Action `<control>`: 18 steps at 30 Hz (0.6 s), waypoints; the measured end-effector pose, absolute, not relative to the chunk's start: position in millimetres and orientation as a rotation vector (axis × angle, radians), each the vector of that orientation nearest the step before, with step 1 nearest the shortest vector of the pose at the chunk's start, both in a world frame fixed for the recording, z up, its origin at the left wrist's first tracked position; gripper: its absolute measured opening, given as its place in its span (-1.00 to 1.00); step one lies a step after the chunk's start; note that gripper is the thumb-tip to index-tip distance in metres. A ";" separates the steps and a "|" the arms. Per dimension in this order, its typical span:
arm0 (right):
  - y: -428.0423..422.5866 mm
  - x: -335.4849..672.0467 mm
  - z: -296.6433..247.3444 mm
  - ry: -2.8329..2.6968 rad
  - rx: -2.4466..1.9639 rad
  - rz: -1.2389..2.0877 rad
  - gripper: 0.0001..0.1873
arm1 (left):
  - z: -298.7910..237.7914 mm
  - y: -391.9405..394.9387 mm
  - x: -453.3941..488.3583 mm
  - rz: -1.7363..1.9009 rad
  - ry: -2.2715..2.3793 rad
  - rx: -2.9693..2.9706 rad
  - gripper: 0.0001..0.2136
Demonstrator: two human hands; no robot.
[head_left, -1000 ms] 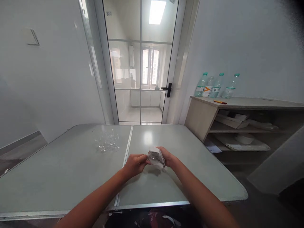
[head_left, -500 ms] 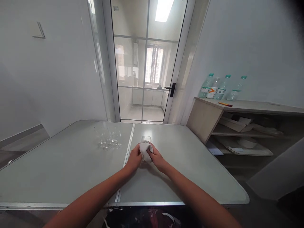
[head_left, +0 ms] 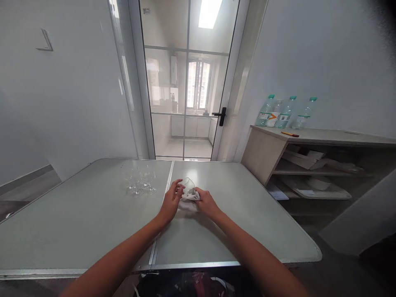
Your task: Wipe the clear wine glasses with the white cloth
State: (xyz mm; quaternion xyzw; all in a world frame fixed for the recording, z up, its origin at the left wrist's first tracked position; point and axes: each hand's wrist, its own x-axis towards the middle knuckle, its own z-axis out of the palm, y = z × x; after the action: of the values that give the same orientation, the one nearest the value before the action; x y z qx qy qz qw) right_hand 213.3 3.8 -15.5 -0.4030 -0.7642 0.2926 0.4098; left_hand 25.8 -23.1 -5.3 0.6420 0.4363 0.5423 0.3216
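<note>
Head view, nearest first: two bare forearms reach out over the grey table, one on either side of the metal seam that runs down its middle. The left hand has its fingers curled on the bowl of a clear glass, with the fingertips up by the near side of the rim. The glass is tilted and sits just right of the seam. The right hand has its fingers closed on a white cloth, which is bunched against the lower part of the glass and lies on the table between the two hands. Whether the foot of the glass touches the table cannot be told — the cloth hides it. Further back on the left, a small cluster of empty glasses stands upright, well apart from the hands. Beyond the table's far edge is a glass door with a black handle. Off to the right, a wooden shelf carries a row of water bottles — and an orange pen near them.
</note>
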 end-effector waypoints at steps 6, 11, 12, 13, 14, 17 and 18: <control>4.6 218.5 -11.3 -2.141 -0.955 0.647 -0.79 | -7.6 -22.1 26.6 1.364 1.082 1.730 -0.48; 9.2 226.2 -6.4 -2.200 -0.868 0.561 -0.73 | -2.8 -24.4 28.2 1.353 1.121 1.790 -0.61; 11.2 229.3 -5.5 -2.162 -0.865 0.581 -0.73 | -2.0 -24.4 28.2 1.351 1.124 1.790 -0.62; 13.7 232.9 -4.8 -2.108 -0.877 0.602 -0.72 | -1.5 -24.2 28.3 1.354 1.126 1.792 -0.62; 16.3 236.8 -4.1 -2.037 -0.906 0.617 -0.72 | -1.4 -23.9 28.4 1.358 1.129 1.795 -0.61; 22.8 246.2 -3.6 -1.733 -1.059 0.603 -0.69 | -4.1 -22.6 30.1 1.365 1.156 1.819 -0.61; 23.5 246.9 -4.2 -1.638 -1.084 0.602 -0.65 | -6.1 -22.0 31.2 1.356 1.167 1.830 -0.62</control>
State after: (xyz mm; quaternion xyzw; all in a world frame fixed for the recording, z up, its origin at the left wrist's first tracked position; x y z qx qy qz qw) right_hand 246.9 23.5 -4.2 -0.4515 -0.6823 0.2507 0.5175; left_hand 31.2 -22.0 -6.1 0.6849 0.4369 0.5077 0.2870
